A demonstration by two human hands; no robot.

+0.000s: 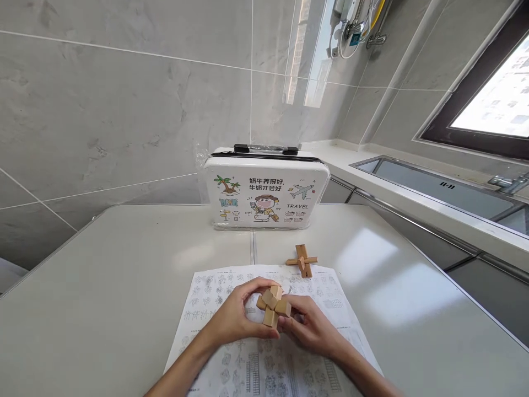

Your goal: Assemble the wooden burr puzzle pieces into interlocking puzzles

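Observation:
Between my two hands is a wooden burr puzzle [271, 300] of light interlocking blocks, raised over a printed sheet. My left hand [242, 314] curves round its left side, thumb beneath the lower block and fingers at the top. From the right, my right hand [308, 325] pinches it, with the thumb against the lower right block. Part of the fingers is hidden behind the wood. A second wooden puzzle [302, 261], darker and cross-shaped, lies just beyond the sheet's far edge. Under my hands the instruction sheet [206, 314] shows rows of small puzzle drawings.
A white carry case [268, 193] with a cartoon cow and black handle stands at the back of the white table [103, 286]. To the right runs a counter with a sink [438, 182] and a tap [510, 182]. Grey tiled wall [124, 110] rises behind.

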